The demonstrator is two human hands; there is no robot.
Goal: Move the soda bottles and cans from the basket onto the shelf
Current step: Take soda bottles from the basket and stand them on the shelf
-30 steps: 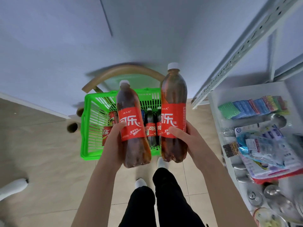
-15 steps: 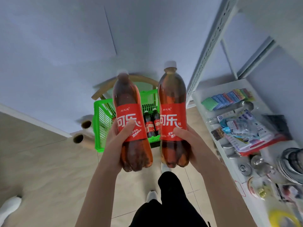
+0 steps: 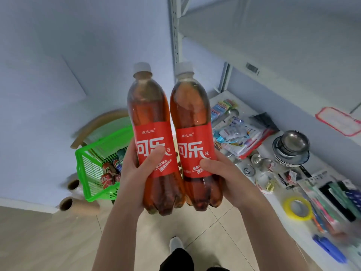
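Head view: each of the person's hands wraps one upright soda bottle, left hand (image 3: pixel 134 174) and right hand (image 3: pixel 224 177), bottles side by side for carrying from the green basket (image 3: pixel 91 173) toward the shelf (image 3: pixel 244 106).

Left clear plastic cola bottle with red wrap label (image 3: pixel 151 151): large white characters "可乐", smaller "味" beside them; small print above and below not legible. Right clear plastic cola bottle with red wrap label (image 3: pixel 195 153): same "可乐 味". Red cans in the green plastic basket (image 3: pixel 87 173): white script, unreadable.
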